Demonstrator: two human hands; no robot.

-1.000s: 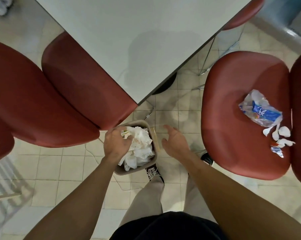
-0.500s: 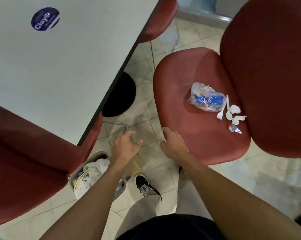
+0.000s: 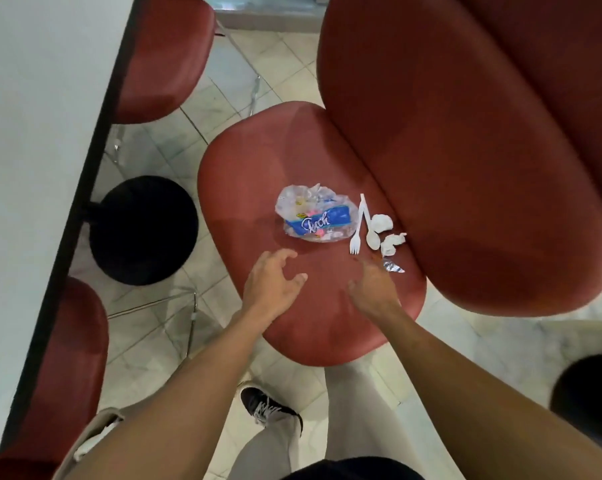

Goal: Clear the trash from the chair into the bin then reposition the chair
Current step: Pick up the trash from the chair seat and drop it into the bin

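A red padded chair (image 3: 258, 161) stands in the middle of the view with trash on its seat. The trash is a crumpled clear plastic bag with a blue label (image 3: 315, 219), a white plastic fork (image 3: 357, 226), a white spoon (image 3: 371, 233), crumpled white paper bits (image 3: 389, 239) and a small foil scrap (image 3: 393, 265). My left hand (image 3: 271, 282) hovers open over the seat just below the bag. My right hand (image 3: 374, 285) is open too, beside the foil scrap. The beige bin (image 3: 96, 424) shows only as a rim at the lower left, behind my left arm.
A white table (image 3: 39, 133) fills the left side, its black round base (image 3: 143, 230) on the tiled floor. Other red chairs (image 3: 161, 57) sit tucked around the table. Another dark round base (image 3: 590, 396) is at the right edge. My shoe (image 3: 268, 408) is below the seat.
My view swung from the bin to the chair. My left hand left the bin's paper waste, and both hands moved up and right over the seat, close to the trash.
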